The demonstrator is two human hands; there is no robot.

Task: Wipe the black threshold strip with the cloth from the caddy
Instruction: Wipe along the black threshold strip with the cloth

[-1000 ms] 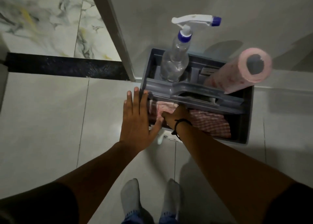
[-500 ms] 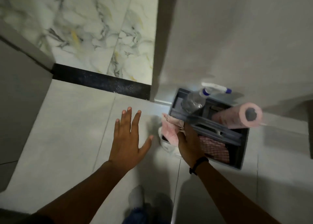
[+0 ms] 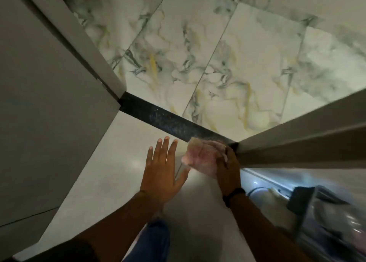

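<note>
The black threshold strip (image 3: 158, 117) runs diagonally across the doorway, between pale floor tiles and marble tiles. My right hand (image 3: 227, 168) grips a pink checked cloth (image 3: 200, 156), blurred by motion, at the strip's right end near the door frame. Whether the cloth touches the strip I cannot tell. My left hand (image 3: 162, 172) hovers flat with fingers spread over the pale tile, just short of the strip. The grey caddy (image 3: 301, 200) is a blur at the lower right.
A grey door frame (image 3: 297, 134) crosses the right side. A grey wall or door panel (image 3: 39, 103) fills the left. Marble tiles (image 3: 217, 63) lie beyond the strip. My blue trouser leg (image 3: 152, 240) shows below.
My right hand has lifted the cloth out of the caddy and carried it left to the strip's right end. The view has swung left, pushing the caddy to the lower right.
</note>
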